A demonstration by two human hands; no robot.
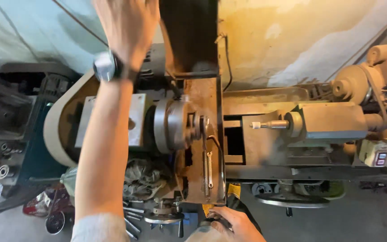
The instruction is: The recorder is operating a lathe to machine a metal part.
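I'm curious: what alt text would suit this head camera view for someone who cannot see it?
Seen from above, a person's left hand, a wristwatch on its wrist, reaches up over a rusty metal lathe. The right hand rests at the lathe's front edge near a handwheel. The round chuck faces the tailstock.

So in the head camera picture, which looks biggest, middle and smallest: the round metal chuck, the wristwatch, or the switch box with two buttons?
1. Chuck, clearly largest.
2. Switch box.
3. Wristwatch, smallest, though it sits nearer the camera, so that is less sure.
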